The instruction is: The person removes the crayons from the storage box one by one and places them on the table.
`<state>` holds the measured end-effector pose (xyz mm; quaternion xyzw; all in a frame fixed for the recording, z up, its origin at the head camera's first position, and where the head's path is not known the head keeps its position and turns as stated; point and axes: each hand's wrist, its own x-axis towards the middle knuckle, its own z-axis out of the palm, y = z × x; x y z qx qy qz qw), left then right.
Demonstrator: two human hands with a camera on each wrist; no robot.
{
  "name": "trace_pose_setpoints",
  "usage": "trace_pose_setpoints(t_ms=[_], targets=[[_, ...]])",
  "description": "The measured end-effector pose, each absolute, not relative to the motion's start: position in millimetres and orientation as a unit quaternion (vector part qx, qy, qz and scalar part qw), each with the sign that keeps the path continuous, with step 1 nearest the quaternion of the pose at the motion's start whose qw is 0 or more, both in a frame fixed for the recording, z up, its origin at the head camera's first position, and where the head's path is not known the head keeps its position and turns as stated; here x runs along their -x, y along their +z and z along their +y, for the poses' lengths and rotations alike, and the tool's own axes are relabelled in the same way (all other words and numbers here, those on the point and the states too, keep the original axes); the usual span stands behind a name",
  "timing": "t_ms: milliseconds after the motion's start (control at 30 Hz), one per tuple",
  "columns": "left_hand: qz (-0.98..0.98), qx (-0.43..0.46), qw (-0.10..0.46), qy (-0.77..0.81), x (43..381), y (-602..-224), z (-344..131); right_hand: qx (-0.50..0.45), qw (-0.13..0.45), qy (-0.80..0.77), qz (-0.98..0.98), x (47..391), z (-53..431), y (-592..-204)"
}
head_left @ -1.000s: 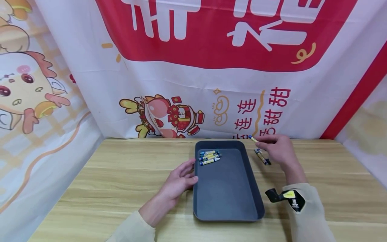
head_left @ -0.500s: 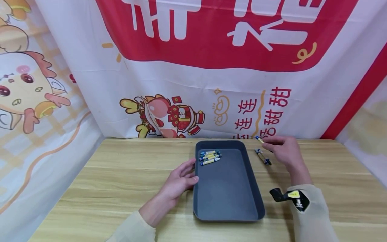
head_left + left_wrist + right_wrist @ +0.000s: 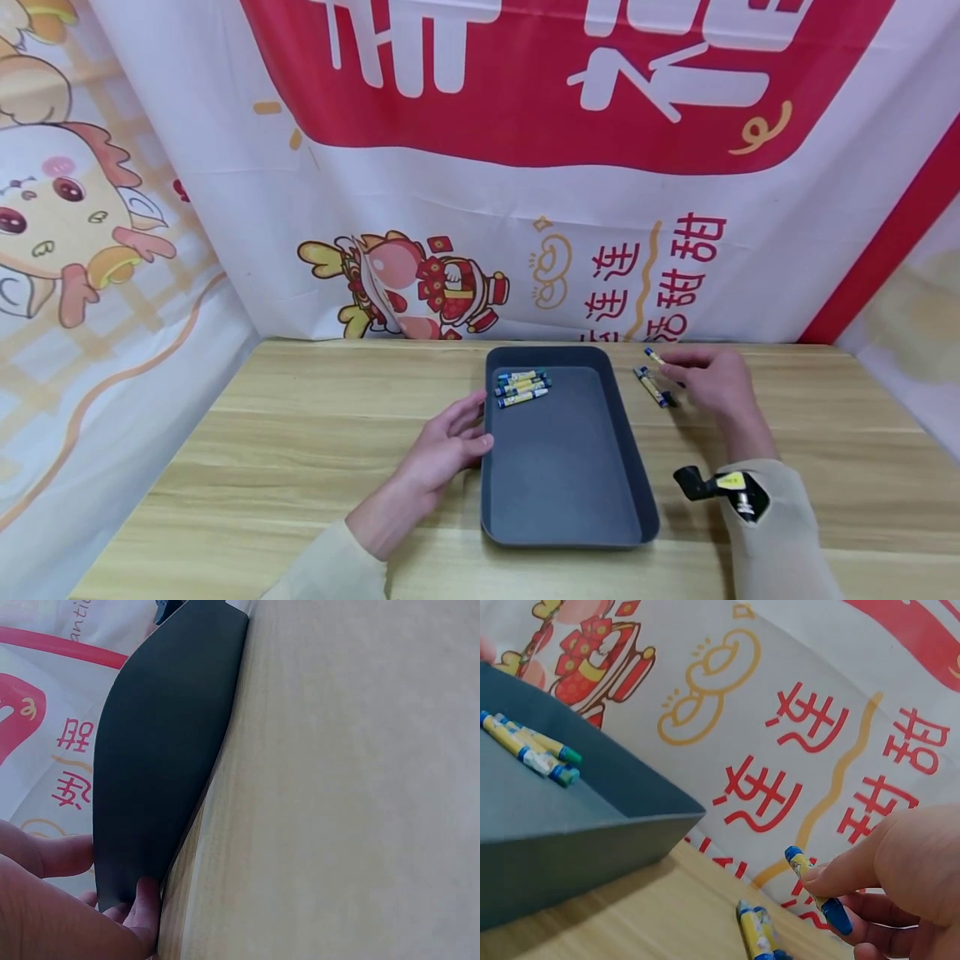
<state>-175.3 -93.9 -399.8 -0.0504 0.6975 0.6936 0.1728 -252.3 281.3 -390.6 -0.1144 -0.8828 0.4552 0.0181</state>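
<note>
- While the right hand [image 3: 712, 379] pinches a crayon [image 3: 835, 914], the tray [image 3: 566, 475] lies leftward, loose crayons [image 3: 650, 385] between.
- Crayon slants, far end leftward.
- Left hand [image 3: 442, 450] spread against tray.

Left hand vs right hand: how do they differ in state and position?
The left hand touches the outside of the tray; the right hand pinches a crayon.
The left hand is at the tray's left side; the right hand is off its right side, beside the loose crayons on the table.
Shared: both hands are bare, below pale sleeves.
</note>
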Motion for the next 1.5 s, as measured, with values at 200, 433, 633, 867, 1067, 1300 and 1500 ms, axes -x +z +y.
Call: trace_pose_setpoints(t_ms=[200,433,633,867,1067,1300,1500], targets=[[0.698,0.052,0.173,0.693,175.1,-399.6,-93.9,0.135,-0.021,0.446,-0.884,251.8,284.3,-395.5],[0.697,0.051,0.173,0.694,175.1,-399.8,-93.7,0.128,-0.019,0.431,-0.893,252.5,287.0,-402.4],[0.698,0.05,0.172,0.693,175.3,-399.8,-93.6,0.127,-0.01,0.415,-0.901,252.9,287.5,-405.8],[0.696,0.047,0.171,0.696,175.8,-400.5,-93.2,0.145,-0.018,0.41,-0.9,253.0,285.6,-407.4],[0.697,0.048,0.171,0.694,175.7,-400.6,-93.7,0.144,-0.025,0.401,-0.905,253.0,284.7,-407.1],[0.698,0.047,0.17,0.694,175.8,-400.6,-94.0,0.144,-0.032,0.395,-0.907,252.4,283.2,-405.5],[0.697,0.045,0.169,0.695,176.2,-401.3,-94.4,0.144,-0.032,0.392,-0.908,251.7,281.9,-404.6]])
